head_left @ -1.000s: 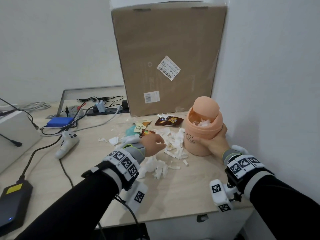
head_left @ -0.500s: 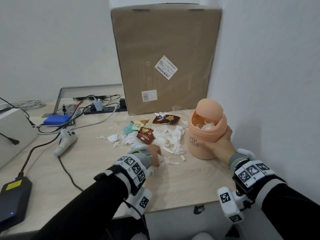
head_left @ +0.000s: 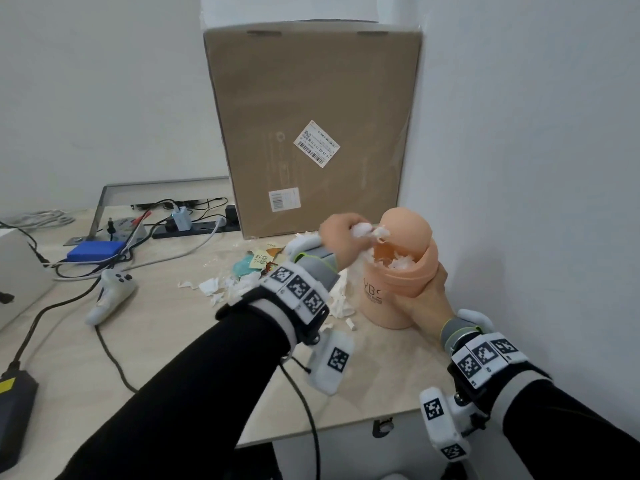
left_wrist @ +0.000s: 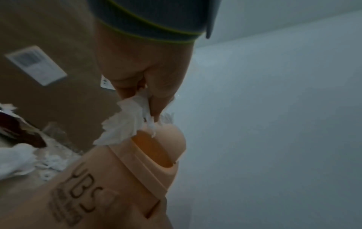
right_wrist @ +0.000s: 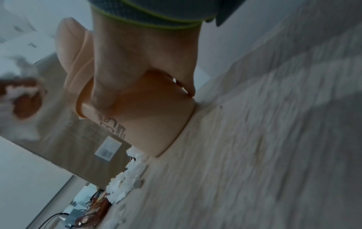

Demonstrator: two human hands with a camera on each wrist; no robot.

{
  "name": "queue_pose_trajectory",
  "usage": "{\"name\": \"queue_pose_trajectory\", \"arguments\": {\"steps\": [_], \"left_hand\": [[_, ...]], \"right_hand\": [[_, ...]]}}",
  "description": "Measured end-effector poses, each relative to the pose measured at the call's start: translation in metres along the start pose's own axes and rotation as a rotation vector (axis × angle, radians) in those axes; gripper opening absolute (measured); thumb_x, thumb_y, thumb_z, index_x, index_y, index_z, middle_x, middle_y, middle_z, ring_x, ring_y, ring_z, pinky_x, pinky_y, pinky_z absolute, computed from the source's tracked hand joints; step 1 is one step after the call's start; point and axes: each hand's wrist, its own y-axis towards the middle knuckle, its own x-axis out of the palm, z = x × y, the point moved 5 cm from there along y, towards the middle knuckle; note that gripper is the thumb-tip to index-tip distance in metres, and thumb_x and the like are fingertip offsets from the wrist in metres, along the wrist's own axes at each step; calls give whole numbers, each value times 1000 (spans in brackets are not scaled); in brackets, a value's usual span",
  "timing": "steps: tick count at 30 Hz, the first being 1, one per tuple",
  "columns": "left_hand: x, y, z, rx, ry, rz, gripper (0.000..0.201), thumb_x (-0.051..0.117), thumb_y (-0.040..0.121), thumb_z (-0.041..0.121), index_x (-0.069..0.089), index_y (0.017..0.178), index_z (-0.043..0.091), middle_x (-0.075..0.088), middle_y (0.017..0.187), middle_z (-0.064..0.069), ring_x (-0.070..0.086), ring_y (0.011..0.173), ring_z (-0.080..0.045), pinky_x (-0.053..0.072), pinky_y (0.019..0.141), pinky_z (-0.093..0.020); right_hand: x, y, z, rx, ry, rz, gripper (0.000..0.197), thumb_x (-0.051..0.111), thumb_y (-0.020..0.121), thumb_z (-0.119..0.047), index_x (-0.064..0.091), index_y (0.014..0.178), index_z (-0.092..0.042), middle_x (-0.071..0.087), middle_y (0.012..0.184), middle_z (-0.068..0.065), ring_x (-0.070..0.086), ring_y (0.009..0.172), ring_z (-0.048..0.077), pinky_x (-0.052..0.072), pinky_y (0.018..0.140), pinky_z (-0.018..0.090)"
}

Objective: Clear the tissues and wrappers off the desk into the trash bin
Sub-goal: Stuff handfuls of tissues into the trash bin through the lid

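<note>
Big cardboard box (head_left: 311, 129) stood at the far end of the desk (head_left: 173, 358), and just near of it, the peach trash bin (head_left: 398, 289)! Right hand (head_left: 424, 301) was wrapped round the bin's near-right side. Left hand (head_left: 341, 242) hovered over its open mouth, fingers bunched tight on a wad of tissue (left_wrist: 125, 122). More tissue scraps (head_left: 225, 287) lay scattered left of the bin.

bin (left_wrist: 109, 186): "YBS" in dark letters, smaller lines beneath unreadable | box (head_left: 311, 98): two barcode labels, print too small | wrapper (right_wrist: 92, 215): lettering blurred, unreadable
</note>
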Motion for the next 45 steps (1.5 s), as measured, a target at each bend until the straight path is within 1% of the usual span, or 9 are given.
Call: {"name": "queue_pose_trajectory", "arguments": {"steps": [8,13,21,29,34,37,39,42,45], "left_hand": [[45,2,10,60,284,-84,18,66,81,24,58,93,12,64,94,-8,58,90,-28,38,67,-31],[50,-1,16,32,635,-243,45,50,88,57,61,79,15,58,85,-6,53,86,-22,29,70,-30],[35,-1,8,123,371,-191,37,61,82,45,72,100,15,67,99,-7,59,96,-24,40,74,-29],[31,-6,-15,-132,78,-152,20,69,80,18,50,73,22,64,73,0,69,80,-23,57,76,-35],[30,2,13,16,169,-74,8,66,79,11,69,82,18,64,79,5,58,80,-18,42,64,-24],[42,-3,19,102,343,-250,19,58,89,21,72,87,8,67,85,-5,59,83,-23,42,69,-30],[50,-9,16,91,447,-330,41,45,97,32,56,65,7,50,63,-2,48,65,-22,31,62,-31],[57,-16,8,88,474,-404,51,30,95,45,36,53,16,38,57,2,41,64,-21,31,80,-32],[46,-16,1,216,343,-391,64,24,85,57,54,60,6,57,71,-10,50,70,-26,39,74,-40]], "right_hand": [[-1,-6,-8,39,-58,47,127,79,36,-55,12,141,-28,44,134,-1,51,115,19,45,98,35],[0,-4,-6,39,-37,38,123,85,42,-42,13,141,-30,43,135,0,51,117,20,45,101,42],[1,-2,-3,52,-50,32,120,86,49,-35,9,142,-29,40,138,2,48,120,22,42,104,43],[1,-3,-5,36,-35,35,127,81,36,-53,11,140,-34,41,136,-1,49,119,20,44,103,42],[2,-4,-5,40,-47,24,123,79,37,-51,11,139,-36,41,136,-1,49,117,21,44,101,45],[3,-5,-4,37,-34,19,126,81,37,-50,9,140,-35,40,137,0,48,118,22,43,102,44],[3,-4,-4,50,-59,25,126,80,40,-46,6,142,-32,38,139,3,47,120,23,42,103,43],[3,-1,-4,57,-85,49,130,78,37,-50,5,142,-29,39,139,4,48,120,23,43,103,42],[5,1,-4,20,-54,65,125,81,39,-48,11,141,-31,42,135,2,50,116,20,45,99,40]]}}
